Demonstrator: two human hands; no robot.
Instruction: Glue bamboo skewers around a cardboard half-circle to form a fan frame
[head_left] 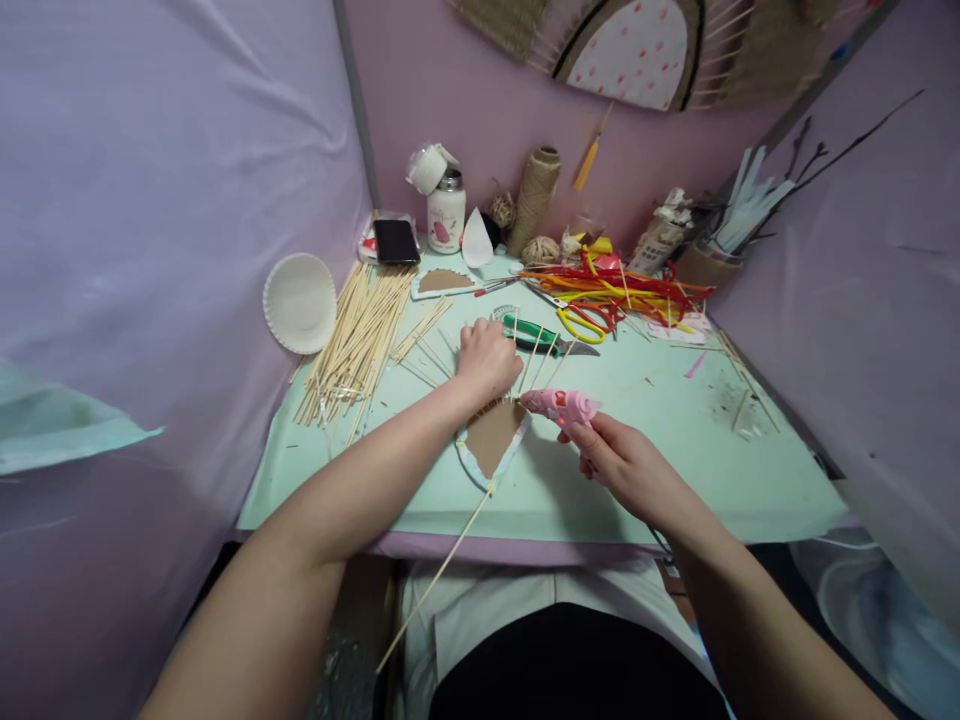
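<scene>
My right hand [600, 447] is wrapped round the handle of a pink glue gun [562, 405]. The gun's nozzle points left, at the upper right edge of a brown cardboard piece [491, 440] with a pale padded rim. Thin wooden sticks [534, 358] fan out from the far edge of this cardboard, and one long stick [435, 580] reaches from its near tip over the table's front edge. My left hand [489, 358] is closed above the far edge, among the sticks; what its fingers hold is hidden. Green-handled pruning shears [536, 332] lie just beyond it.
A heap of wooden sticks [360, 340] lies left, beside a white paper bowl [300, 303]. Behind are a phone [396, 242], a white bottle [446, 218], a twine spool [535, 200] and a second cardboard piece [446, 281]. Yellow-handled scissors [583, 322] lie by red and yellow pipe cleaners [645, 290].
</scene>
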